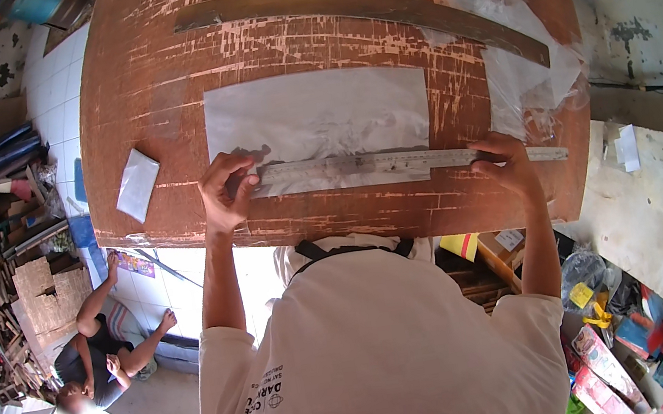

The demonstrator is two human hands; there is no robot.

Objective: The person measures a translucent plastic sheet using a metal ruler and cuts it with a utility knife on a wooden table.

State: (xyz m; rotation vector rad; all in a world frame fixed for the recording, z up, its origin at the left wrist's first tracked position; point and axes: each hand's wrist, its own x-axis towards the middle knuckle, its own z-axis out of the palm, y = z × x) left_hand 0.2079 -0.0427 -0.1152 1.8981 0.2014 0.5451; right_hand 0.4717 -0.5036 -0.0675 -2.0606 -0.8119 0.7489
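A long steel-grey ruler lies crosswise over the lower part of a whitish, translucent sheet on the table. My left hand is closed at the ruler's left end, thumb and fingers curled at its tip beside the sheet's left edge. Farther right, past the sheet's right edge, my right hand pinches the ruler between thumb and fingers. The ruler's right end sticks out beyond that hand. Part of the sheet shows below the ruler's edge.
The worn brown table carries a long dark strip at the far side, crumpled clear plastic at right and a small whitish packet at left. Another person sits on the floor at left. Cluttered bags lie at lower right.
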